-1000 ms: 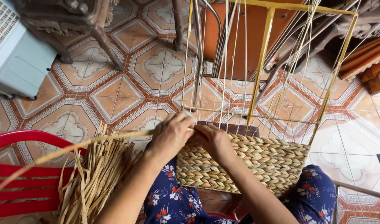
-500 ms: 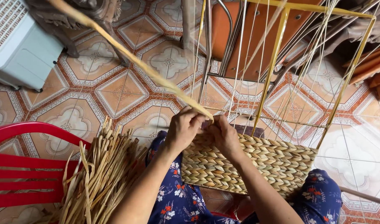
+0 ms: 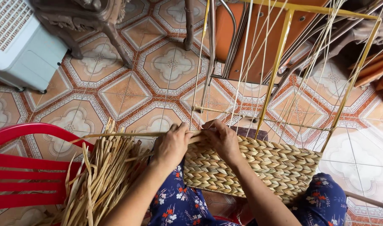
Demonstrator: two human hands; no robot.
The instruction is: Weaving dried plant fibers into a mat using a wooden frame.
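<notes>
Currently, item one: woven basket panel (image 3: 258, 167), plaited straw, resting across the person's lap, its upper edge meeting a yellow metal frame (image 3: 279, 62) strung with thin upright strands (image 3: 241, 83).

Item two: left hand (image 3: 171, 144), fingers curled shut on a long flat straw strand (image 3: 128, 134) at the panel's upper left corner. Half a second ago this strand slanted up towards the far left of the view; it now lies nearly level, running leftwards from the hand above the loose bundle.

Item three: right hand (image 3: 223, 140), fingers bent and pressed onto the panel's top edge just beside the left hand; whether it grips the strand cannot be told. Both hands sit at about the same spot as before.

Item four: bundle of loose straw (image 3: 101, 175), lying over the seat edge of a red plastic chair (image 3: 24, 175), left of the lap.

Item five: patterned tile floor (image 3: 116, 92); pale plastic appliance (image 3: 20, 42) at its far left corner.
</notes>
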